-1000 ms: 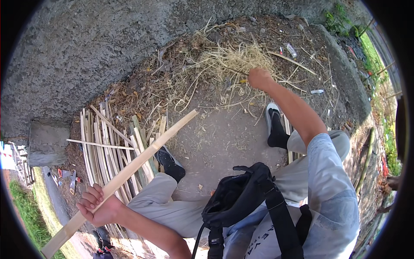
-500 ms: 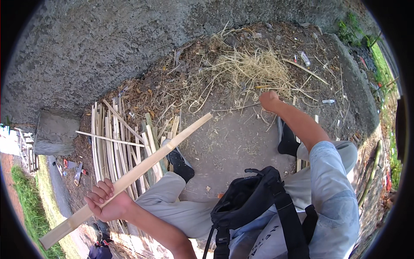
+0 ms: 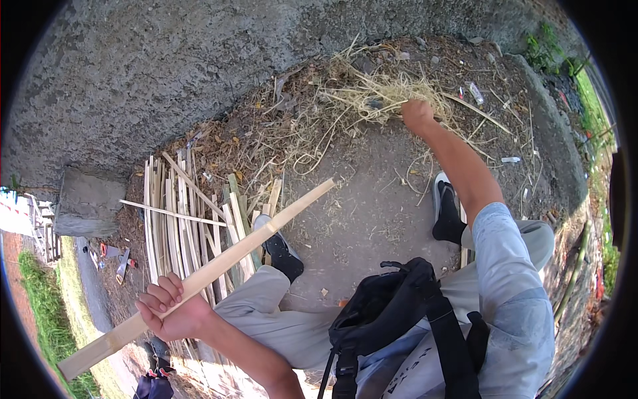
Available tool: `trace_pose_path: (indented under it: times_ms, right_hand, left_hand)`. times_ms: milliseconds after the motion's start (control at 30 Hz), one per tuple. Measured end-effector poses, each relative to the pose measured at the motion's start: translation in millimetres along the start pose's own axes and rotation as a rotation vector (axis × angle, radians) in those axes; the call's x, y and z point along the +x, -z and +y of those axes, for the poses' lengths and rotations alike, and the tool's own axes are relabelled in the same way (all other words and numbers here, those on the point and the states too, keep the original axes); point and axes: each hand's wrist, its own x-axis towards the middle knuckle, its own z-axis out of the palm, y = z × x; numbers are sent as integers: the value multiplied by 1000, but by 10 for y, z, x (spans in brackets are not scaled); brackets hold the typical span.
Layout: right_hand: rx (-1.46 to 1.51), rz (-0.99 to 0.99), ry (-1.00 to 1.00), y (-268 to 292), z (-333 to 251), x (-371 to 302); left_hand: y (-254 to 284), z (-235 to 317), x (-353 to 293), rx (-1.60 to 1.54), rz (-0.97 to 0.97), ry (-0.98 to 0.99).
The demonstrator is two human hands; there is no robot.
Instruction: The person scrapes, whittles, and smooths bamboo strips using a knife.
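Note:
My left hand [image 3: 174, 311] is closed around a long pale bamboo slat [image 3: 232, 249]. The slat slants from the lower left up to the middle, with its far end over the bare ground. Farther off to the right, my right hand [image 3: 419, 116] is a fist above the near edge of a heap of straw-coloured shavings [image 3: 399, 90]. It grips a knife [image 3: 375, 104]; a bit of grey blade shows left of the fist, and most of the handle is hidden in the fingers.
Several cut slats [image 3: 176, 226] lie in a pile at my left, beside my shoe [image 3: 284, 256]. A rough concrete wall [image 3: 166, 73] runs along the far side. A handsaw [image 3: 122, 266] lies at the far left. A black bag [image 3: 385, 299] hangs at my front.
My right hand has moved away from me with the knife, up to the shavings heap. My left hand keeps its hold on the bamboo slat, which has barely shifted.

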Motion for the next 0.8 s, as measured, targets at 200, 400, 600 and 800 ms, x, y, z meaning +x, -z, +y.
trace_pose_path:
  times_ms: [200, 400, 600, 800]
  right_hand:
    - [140, -42, -140, 242, 164, 184]
    - [127, -160, -47, 2, 132, -95]
    - [454, -296, 32, -150, -8, -1061]
    - [989, -666, -203, -409, -538, -2242]
  left_hand:
    - [-55, -46, -33, -11, 14, 22]
    - [-114, -67, -58, -24, 57, 30]
    - [-75, -53, -70, -41, -33, 63]
    - [-137, -188, -134, -52, -83, 118]
